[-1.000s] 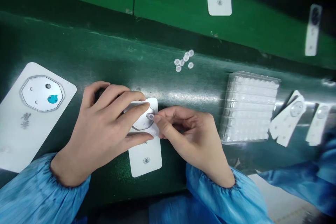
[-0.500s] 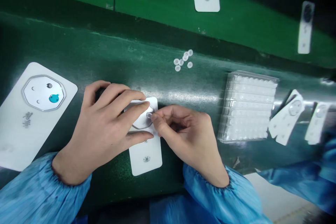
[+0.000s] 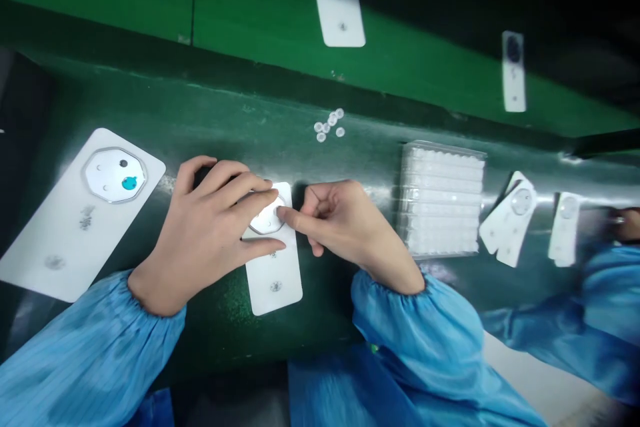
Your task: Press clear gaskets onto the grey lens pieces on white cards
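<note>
A white rounded panel (image 3: 273, 270) with an octagonal white inset lies on the green bench under both hands. My left hand (image 3: 213, 220) is spread over its left side, index finger and thumb resting on the panel and apart from each other. My right hand (image 3: 340, 223) is at the right edge, fingers curled in with nothing visible in them. Its straight thumb presses at the inset's right side, on a small translucent disc (image 3: 279, 211) mostly hidden by the thumb tip.
Several small clear discs (image 3: 330, 124) lie loose behind. A clear tray (image 3: 441, 200) of white pieces stands right. A larger white panel (image 3: 55, 233) lies left, more panels (image 3: 510, 220) far right. Another person's blue sleeve (image 3: 600, 313) is at the right edge. Panels (image 3: 340, 20) lie on the far green surface.
My right hand has gone from pinching the small disc to pressing with the thumb, its other fingers curled back. My left hand stays on the panel. The whole view has shifted somewhat.
</note>
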`<state>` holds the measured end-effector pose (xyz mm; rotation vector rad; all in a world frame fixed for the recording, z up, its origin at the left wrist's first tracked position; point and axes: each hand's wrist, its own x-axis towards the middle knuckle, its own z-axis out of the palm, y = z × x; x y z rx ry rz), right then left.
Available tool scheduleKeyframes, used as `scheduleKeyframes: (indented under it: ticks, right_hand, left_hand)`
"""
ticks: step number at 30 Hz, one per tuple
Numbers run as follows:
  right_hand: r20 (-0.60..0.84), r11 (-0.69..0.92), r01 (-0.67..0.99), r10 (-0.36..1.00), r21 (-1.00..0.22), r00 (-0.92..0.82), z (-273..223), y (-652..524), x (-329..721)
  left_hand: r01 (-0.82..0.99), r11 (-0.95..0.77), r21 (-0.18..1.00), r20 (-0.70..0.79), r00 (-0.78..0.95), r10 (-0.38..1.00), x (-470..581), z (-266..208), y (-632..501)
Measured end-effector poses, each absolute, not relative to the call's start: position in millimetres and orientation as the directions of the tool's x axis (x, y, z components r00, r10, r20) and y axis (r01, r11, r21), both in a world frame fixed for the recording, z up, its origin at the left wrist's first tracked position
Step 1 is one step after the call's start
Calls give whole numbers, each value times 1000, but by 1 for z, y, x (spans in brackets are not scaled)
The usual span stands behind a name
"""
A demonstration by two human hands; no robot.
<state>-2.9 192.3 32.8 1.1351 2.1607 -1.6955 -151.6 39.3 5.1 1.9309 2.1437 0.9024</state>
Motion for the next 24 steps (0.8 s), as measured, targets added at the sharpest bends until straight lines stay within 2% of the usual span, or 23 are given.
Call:
scheduleKeyframes:
  ticks: [3, 5, 7, 11, 16, 19, 21, 24]
  right_hand:
    - [-604, 45, 655, 342, -755, -720, 35, 201, -6]
    - [-615, 49, 665, 334, -745, -714, 34, 203, -9]
    - [-595, 121, 674, 376, -729, -710, 34, 201, -10]
    - [-434, 398, 611, 450, -685, -780, 33, 191, -7]
    - [-345, 400, 615, 566, -680, -749, 29, 177, -8]
    - [-242, 474, 599, 617, -645, -748, 28, 174, -12]
    - [-184, 487, 544, 607, -683, -773, 28, 173, -9]
    - [-127, 293, 347, 572, -891, -810, 24, 176, 8]
  left_hand:
    - [863, 14, 504, 289, -184, 939, -154, 4, 38]
    - [864, 15, 503, 282, -180, 942, -155, 3, 38]
    - [870, 22, 492, 266, -174, 948, -154, 4, 36]
    - [904, 127, 409, 157, -207, 966, -139, 16, 30]
    - [917, 296, 269, -76, -287, 955, -114, 42, 36]
    - [908, 356, 222, -130, -334, 933, -111, 53, 46]
    - [891, 370, 262, -145, -343, 928, -116, 56, 51]
    - [787, 336, 517, -181, -283, 942, -140, 60, 53]
